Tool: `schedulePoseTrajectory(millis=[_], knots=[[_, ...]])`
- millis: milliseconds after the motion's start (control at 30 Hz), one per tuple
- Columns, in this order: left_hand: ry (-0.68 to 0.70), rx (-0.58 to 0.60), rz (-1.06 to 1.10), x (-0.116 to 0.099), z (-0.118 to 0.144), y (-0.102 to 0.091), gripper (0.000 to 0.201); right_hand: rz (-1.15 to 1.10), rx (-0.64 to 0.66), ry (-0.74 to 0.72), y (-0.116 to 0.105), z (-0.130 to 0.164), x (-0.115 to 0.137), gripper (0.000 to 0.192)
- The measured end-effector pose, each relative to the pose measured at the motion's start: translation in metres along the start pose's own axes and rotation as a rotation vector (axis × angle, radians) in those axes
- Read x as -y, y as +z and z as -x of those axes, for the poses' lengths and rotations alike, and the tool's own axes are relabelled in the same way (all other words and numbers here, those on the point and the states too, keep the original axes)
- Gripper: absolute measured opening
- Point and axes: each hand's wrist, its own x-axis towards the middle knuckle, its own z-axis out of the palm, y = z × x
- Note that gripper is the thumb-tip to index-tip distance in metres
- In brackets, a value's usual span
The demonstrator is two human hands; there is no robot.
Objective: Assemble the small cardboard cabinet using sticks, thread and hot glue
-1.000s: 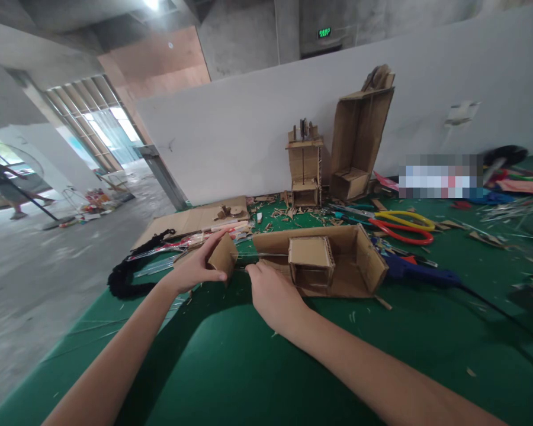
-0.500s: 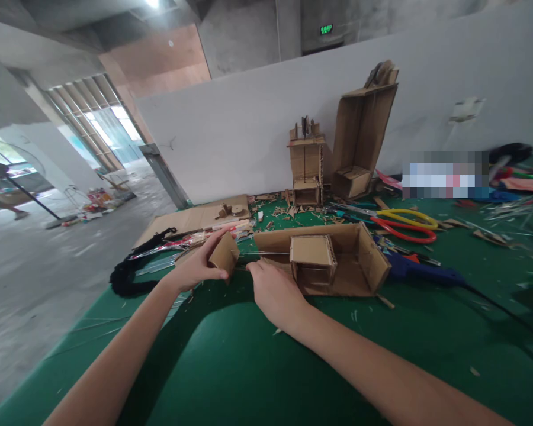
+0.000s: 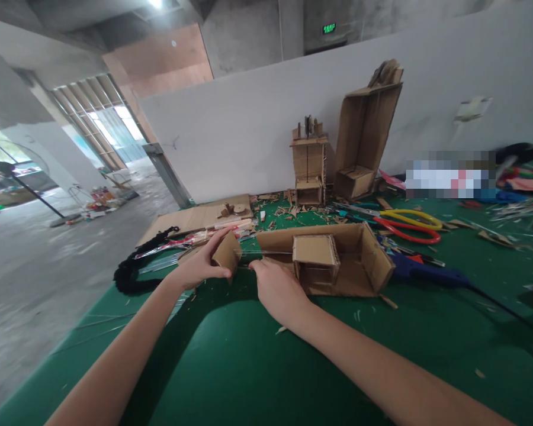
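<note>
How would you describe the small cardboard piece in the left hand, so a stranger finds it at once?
On the green table, find the long open brown cardboard box lying flat. Just left of it, the left hand pinches a small folded brown cardboard piece. Unlike the scraps around, it is lifted and meets a thin wire.

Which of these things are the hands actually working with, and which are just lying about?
In use:
left hand gripping a cardboard piece
right hand at a thin rod
cardboard box

Lying about:
scissors
glue gun
two cardboard towers
black cord
</note>
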Motion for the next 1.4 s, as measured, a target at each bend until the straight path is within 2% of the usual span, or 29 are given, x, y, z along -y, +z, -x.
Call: schedulePoseTrajectory(millis=[533,733,1000,1267,1400], knots=[[0.031,0.014,-0.044,-0.01,-0.001,0.002,0.093,-0.006,0.01,0.018,-0.001,0.003,0.004,0.041],[-0.002,0.037,-0.009,-0.011,0.0,0.0,0.094,-0.199,-0.125,-0.002,-0.002,0.012,0.008,0.038],[-0.037,0.039,-0.006,-0.007,0.0,-0.001,0.096,-0.318,-0.236,-0.021,0.004,0.002,0.011,0.037],[-0.104,0.027,-0.022,-0.012,0.001,0.0,0.102,-0.372,-0.241,-0.021,0.004,-0.006,0.007,0.037],[-0.068,0.017,-0.018,-0.009,0.0,-0.001,0.102,-0.384,-0.248,-0.035,0.0,-0.009,0.007,0.037]])
